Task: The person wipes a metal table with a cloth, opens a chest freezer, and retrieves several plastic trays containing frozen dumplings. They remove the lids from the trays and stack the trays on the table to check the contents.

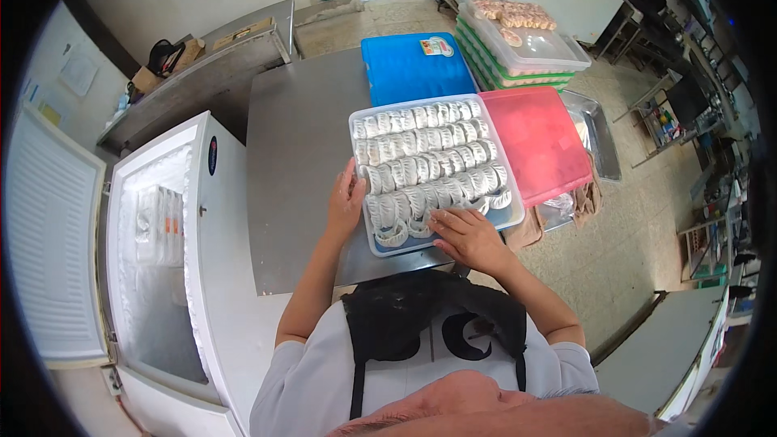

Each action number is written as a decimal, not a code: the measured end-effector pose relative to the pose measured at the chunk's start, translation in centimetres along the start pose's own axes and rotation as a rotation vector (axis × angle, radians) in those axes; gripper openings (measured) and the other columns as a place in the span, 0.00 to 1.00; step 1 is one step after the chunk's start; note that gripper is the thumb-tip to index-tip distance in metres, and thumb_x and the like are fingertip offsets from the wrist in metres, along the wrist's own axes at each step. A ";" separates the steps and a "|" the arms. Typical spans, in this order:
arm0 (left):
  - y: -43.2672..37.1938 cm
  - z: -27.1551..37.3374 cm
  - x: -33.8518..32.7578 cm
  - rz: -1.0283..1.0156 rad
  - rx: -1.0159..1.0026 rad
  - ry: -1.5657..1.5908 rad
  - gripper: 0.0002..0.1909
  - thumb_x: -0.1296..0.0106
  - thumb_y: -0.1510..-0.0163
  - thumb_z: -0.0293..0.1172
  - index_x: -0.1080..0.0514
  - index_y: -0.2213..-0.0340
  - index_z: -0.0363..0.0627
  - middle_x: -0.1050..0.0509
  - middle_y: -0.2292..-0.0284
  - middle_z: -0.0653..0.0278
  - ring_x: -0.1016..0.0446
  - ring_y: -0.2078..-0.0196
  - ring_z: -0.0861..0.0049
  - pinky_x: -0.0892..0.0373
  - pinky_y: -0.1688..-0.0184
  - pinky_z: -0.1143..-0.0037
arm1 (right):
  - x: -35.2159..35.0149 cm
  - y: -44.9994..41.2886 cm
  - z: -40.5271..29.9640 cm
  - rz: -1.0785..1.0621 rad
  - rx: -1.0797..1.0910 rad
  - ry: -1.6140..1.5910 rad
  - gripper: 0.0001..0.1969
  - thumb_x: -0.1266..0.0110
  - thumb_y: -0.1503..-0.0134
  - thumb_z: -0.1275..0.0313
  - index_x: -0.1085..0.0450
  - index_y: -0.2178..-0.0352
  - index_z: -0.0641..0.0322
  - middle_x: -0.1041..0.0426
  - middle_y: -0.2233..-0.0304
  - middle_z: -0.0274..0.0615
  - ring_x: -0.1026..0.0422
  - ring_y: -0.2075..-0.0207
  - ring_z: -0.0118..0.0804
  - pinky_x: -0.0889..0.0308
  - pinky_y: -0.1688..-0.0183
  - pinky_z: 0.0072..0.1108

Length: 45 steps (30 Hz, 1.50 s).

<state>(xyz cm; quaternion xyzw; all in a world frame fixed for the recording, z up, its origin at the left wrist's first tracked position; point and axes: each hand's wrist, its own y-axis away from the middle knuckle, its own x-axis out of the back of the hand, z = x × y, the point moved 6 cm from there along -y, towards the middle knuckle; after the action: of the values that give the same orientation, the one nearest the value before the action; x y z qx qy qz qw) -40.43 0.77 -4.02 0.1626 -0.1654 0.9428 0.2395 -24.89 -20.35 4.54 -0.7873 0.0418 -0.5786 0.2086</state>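
Note:
A shallow white plastic container [519, 218] sits on the metal table in front of me, filled with rows of pleated white dumplings [434, 164]. At its left side, my left hand [347, 201] grips the edge, thumb by the rim. My right hand [470, 235] lies over the front row, fingertips at the dumplings there. Its palm and fingers hide part of that row, so whether a dumpling is between the fingers cannot be seen. Blue shows on the container's floor at the front corners.
A blue-lidded box [413, 67], a red lid [534, 145] and stacked containers with green lids [510, 76] stand behind and right. Left of the steel table [291, 182] is a chest freezer [224, 255] with its lid raised. A metal basin [601, 139] stands at right.

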 end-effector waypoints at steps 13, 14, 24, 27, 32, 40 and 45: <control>5.3 9.8 2.1 0.001 -0.247 -0.665 0.10 0.38 0.55 0.37 0.23 0.68 0.56 0.42 0.40 0.51 0.47 0.37 0.47 0.52 0.38 0.53 | 0.0 0.5 1.3 -0.036 -0.003 -0.154 0.22 0.39 0.49 0.62 0.29 0.55 0.61 0.29 0.53 0.43 0.31 0.52 0.46 0.35 0.48 0.34; 5.4 9.8 2.1 0.003 -0.244 -0.664 0.10 0.38 0.55 0.37 0.23 0.68 0.56 0.42 0.40 0.51 0.47 0.37 0.47 0.52 0.38 0.53 | 0.1 0.5 1.3 -0.039 -0.001 -0.155 0.22 0.39 0.49 0.62 0.29 0.55 0.61 0.29 0.53 0.43 0.31 0.52 0.46 0.35 0.48 0.34; 3.6 10.7 -0.9 -0.106 -0.420 -0.636 0.14 0.38 0.56 0.35 0.24 0.65 0.52 0.30 0.55 0.60 0.36 0.48 0.60 0.43 0.45 0.58 | 0.2 0.2 1.2 -0.009 -0.009 -0.177 0.20 0.38 0.51 0.63 0.29 0.58 0.62 0.29 0.55 0.44 0.30 0.53 0.47 0.34 0.49 0.34; 3.4 10.8 -1.3 -0.129 -0.435 -0.607 0.15 0.39 0.55 0.36 0.24 0.63 0.51 0.29 0.60 0.63 0.33 0.54 0.64 0.41 0.50 0.62 | 0.2 0.3 1.3 -0.004 -0.010 -0.186 0.20 0.38 0.50 0.63 0.29 0.58 0.62 0.28 0.55 0.45 0.30 0.53 0.47 0.34 0.50 0.34; 3.5 10.7 -1.4 -0.147 -0.434 -0.625 0.15 0.39 0.54 0.37 0.24 0.62 0.52 0.28 0.62 0.64 0.33 0.56 0.66 0.40 0.51 0.65 | 0.2 0.0 1.3 -0.019 -0.062 -0.224 0.19 0.39 0.50 0.63 0.29 0.58 0.61 0.29 0.54 0.45 0.30 0.52 0.46 0.34 0.50 0.34; 3.7 10.5 -1.3 -0.107 -0.430 -0.606 0.17 0.38 0.55 0.37 0.25 0.61 0.51 0.28 0.62 0.65 0.32 0.56 0.66 0.40 0.52 0.66 | -0.4 -1.6 0.4 -0.063 0.015 -0.046 0.22 0.43 0.46 0.59 0.30 0.55 0.65 0.32 0.48 0.45 0.36 0.43 0.44 0.41 0.43 0.35; 3.7 10.3 -1.3 -0.092 -0.432 -0.593 0.17 0.38 0.55 0.36 0.25 0.62 0.51 0.28 0.63 0.65 0.32 0.57 0.66 0.40 0.53 0.66 | -0.7 -1.7 0.3 -0.095 0.021 -0.014 0.24 0.45 0.45 0.57 0.31 0.53 0.65 0.33 0.47 0.45 0.37 0.43 0.44 0.41 0.43 0.36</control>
<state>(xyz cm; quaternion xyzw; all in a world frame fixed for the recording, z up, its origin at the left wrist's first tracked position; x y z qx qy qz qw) -38.92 -6.85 3.83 0.3817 -0.4156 0.7862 0.2519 -25.19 -18.50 4.46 -0.7904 -0.0032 -0.5826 0.1893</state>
